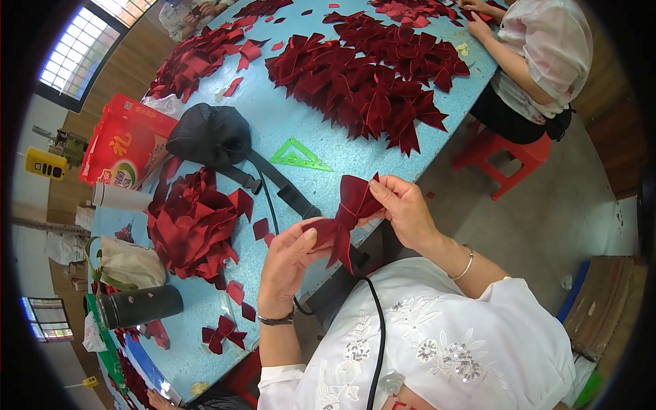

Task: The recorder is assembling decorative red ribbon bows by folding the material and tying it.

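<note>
Between my two hands, in front of my body, is a dark red velvet bow [347,213] with hanging tails. My left hand [288,254] pinches its left loop between thumb and fingers. At the upper right loop, my right hand [404,208] grips with thumb and forefinger. Both hands are closed on the fabric. A single finished-looking bow [223,334] lies on the table near my left forearm. To the left of my hands sits a heap of loose red velvet pieces [195,222]. Large rows of stacked bows [362,89] lie farther back.
On the blue table [239,184] lie a green set square [299,156], a black bag [208,135] with straps, a dark bottle [142,306] and a white cup [123,197]. A red carton [126,143] stands far left. A co-worker [540,58] sits on a red stool [504,156].
</note>
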